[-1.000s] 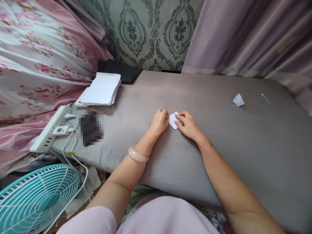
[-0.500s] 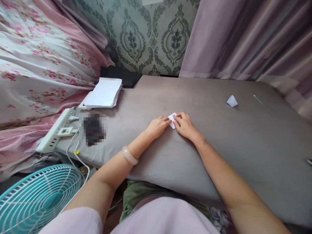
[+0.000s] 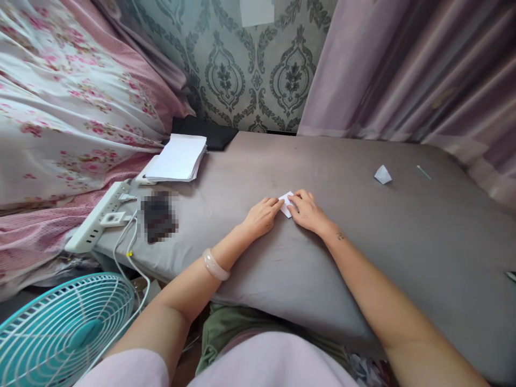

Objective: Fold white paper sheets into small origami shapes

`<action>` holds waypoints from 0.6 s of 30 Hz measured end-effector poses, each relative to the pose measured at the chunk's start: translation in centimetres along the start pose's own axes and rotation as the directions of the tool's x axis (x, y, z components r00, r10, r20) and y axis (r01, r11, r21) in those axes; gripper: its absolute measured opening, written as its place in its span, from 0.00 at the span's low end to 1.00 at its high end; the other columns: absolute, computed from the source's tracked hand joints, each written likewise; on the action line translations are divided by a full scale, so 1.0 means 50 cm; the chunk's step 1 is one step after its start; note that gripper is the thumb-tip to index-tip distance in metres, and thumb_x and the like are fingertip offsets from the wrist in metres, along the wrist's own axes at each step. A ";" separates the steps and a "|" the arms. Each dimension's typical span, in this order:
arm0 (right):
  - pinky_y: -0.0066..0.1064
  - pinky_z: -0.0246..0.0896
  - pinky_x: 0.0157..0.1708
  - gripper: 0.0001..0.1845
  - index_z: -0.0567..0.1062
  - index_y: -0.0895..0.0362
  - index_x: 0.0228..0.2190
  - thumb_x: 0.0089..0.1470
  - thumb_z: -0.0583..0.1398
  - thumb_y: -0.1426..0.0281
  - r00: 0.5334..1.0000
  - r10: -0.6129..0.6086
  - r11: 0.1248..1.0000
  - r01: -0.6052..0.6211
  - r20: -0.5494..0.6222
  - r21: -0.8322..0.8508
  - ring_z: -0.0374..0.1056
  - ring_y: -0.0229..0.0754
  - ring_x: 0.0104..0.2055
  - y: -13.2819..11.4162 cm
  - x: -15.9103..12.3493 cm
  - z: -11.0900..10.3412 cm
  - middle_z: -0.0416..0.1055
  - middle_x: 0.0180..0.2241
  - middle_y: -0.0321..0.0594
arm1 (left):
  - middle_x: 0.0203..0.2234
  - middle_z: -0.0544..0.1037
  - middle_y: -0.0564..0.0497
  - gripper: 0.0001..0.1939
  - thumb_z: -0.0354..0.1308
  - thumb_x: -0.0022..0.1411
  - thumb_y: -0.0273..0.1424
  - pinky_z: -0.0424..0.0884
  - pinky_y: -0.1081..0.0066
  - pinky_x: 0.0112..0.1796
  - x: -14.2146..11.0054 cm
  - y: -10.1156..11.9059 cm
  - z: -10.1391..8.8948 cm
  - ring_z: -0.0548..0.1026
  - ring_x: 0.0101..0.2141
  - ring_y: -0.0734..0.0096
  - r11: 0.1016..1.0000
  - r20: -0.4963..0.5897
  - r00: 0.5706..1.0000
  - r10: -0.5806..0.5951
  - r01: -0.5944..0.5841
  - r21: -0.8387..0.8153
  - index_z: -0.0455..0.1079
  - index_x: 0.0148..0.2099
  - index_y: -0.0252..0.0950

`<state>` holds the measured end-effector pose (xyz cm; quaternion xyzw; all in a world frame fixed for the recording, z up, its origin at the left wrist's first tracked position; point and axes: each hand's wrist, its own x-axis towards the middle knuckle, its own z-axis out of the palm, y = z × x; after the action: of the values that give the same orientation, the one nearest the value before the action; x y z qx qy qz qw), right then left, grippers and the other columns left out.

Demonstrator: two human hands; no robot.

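Left hand: fingertips on folded paper, grip can't tell.
Right hand: half open, fingertips touching its right side.
Paper spot: frame centre.

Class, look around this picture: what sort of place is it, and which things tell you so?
Probably a room in a home, perhaps a bedroom: there is hanging floral cloth, patterned wallpaper and a household fan.

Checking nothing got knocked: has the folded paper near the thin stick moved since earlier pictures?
No; the folded paper keeps its place left of the thin stick; only the view shifted.
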<state>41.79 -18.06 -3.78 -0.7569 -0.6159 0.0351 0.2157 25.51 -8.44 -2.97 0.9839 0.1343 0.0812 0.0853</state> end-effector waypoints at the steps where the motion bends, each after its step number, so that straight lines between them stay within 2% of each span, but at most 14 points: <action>1: 0.42 0.58 0.52 0.17 0.74 0.56 0.46 0.56 0.55 0.68 1.000 0.004 1.000 -0.004 0.001 0.026 0.62 0.49 0.49 0.005 0.003 -0.001 0.66 0.47 0.49 | 0.48 0.71 0.42 0.26 0.41 0.62 0.20 0.66 0.64 0.49 0.003 0.002 -0.003 0.67 0.46 0.62 1.000 0.011 1.000 -0.006 0.006 0.014 0.58 0.61 0.32; 4: 0.40 0.57 0.54 0.18 0.74 0.57 0.46 0.54 0.55 0.71 0.999 0.017 0.978 -0.026 0.045 0.207 0.64 0.46 0.50 0.031 0.011 -0.012 0.69 0.48 0.48 | 0.46 0.71 0.41 0.25 0.41 0.63 0.21 0.66 0.64 0.46 0.013 0.010 -0.012 0.67 0.45 0.60 0.998 0.070 0.997 -0.018 0.014 0.061 0.60 0.61 0.33; 7: 0.39 0.58 0.54 0.20 0.74 0.56 0.47 0.56 0.50 0.73 0.992 0.064 0.879 -0.107 0.107 0.465 0.67 0.41 0.50 0.056 0.008 -0.030 0.72 0.48 0.44 | 0.47 0.70 0.41 0.24 0.42 0.63 0.22 0.66 0.65 0.46 0.018 0.015 -0.019 0.66 0.45 0.60 0.996 0.106 0.994 -0.015 0.006 0.089 0.61 0.61 0.35; 9: 0.39 0.60 0.53 0.21 0.73 0.56 0.48 0.55 0.50 0.74 0.987 0.116 0.826 -0.158 0.112 0.540 0.69 0.40 0.47 0.063 -0.002 -0.039 0.74 0.46 0.43 | 0.46 0.69 0.41 0.24 0.43 0.63 0.23 0.65 0.65 0.46 0.020 0.015 -0.022 0.66 0.45 0.60 0.995 0.111 0.994 -0.007 -0.004 0.101 0.62 0.60 0.36; 11: 0.38 0.62 0.51 0.21 0.74 0.57 0.46 0.54 0.49 0.76 0.990 0.134 0.843 -0.137 0.043 0.521 0.70 0.40 0.45 0.059 -0.013 -0.042 0.74 0.44 0.43 | 0.46 0.69 0.41 0.23 0.44 0.63 0.23 0.65 0.65 0.46 0.022 0.014 -0.023 0.66 0.45 0.60 0.993 0.116 0.993 0.005 -0.018 0.117 0.63 0.59 0.36; 14: 0.37 0.60 0.52 0.23 0.74 0.59 0.45 0.52 0.48 0.79 0.996 0.022 0.927 0.014 -0.091 0.374 0.68 0.41 0.47 0.039 -0.028 -0.036 0.72 0.46 0.46 | 0.46 0.69 0.40 0.22 0.45 0.62 0.23 0.66 0.65 0.45 0.028 0.014 -0.025 0.66 0.45 0.60 0.990 0.125 0.992 0.019 -0.037 0.139 0.64 0.58 0.35; 16: 0.36 0.58 0.54 0.24 0.73 0.60 0.47 0.51 0.48 0.81 0.993 -0.079 0.959 0.100 -0.092 0.264 0.65 0.42 0.50 0.023 -0.036 -0.032 0.71 0.48 0.47 | 0.48 0.68 0.39 0.21 0.45 0.62 0.23 0.66 0.64 0.45 0.033 0.016 -0.026 0.65 0.47 0.58 0.988 0.118 0.992 0.032 -0.049 0.147 0.66 0.56 0.34; 18: 0.37 0.57 0.54 0.25 0.72 0.60 0.48 0.52 0.47 0.80 0.991 -0.128 0.977 0.133 -0.037 0.167 0.63 0.44 0.51 0.009 -0.044 -0.029 0.70 0.48 0.47 | 0.49 0.68 0.38 0.19 0.44 0.62 0.23 0.66 0.63 0.46 0.037 0.017 -0.026 0.65 0.48 0.57 0.987 0.111 0.992 0.053 -0.069 0.145 0.68 0.53 0.32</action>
<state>42.17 -20.61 -3.10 -0.6942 -0.6562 0.0630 0.2888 27.23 -8.54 -1.30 0.9941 0.1049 0.0208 0.0163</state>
